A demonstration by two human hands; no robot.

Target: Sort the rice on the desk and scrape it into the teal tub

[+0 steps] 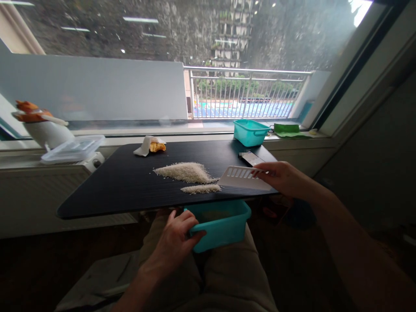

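My right hand (276, 174) is closed on the edge of a flat white plastic scraper (247, 181) with a row of slots. The scraper's left end meets a low pile of white rice (185, 171) on the black table (120, 190). A thinner strip of rice (200, 189) lies nearer the front edge. Below that edge, my left hand (178, 234) grips the left rim of a turquoise plastic bin (224, 232), thumb inside my view and fingers over the rim. The bin sits at my lap, and its contents are too dim to make out.
A second turquoise bin (250, 132) stands at the table's back right, near a phone (250, 158). Orange peel on a tissue (150, 146) lies at the back left. Beyond are a clear lid (74, 148), a green cloth (287, 130) and the window sill.
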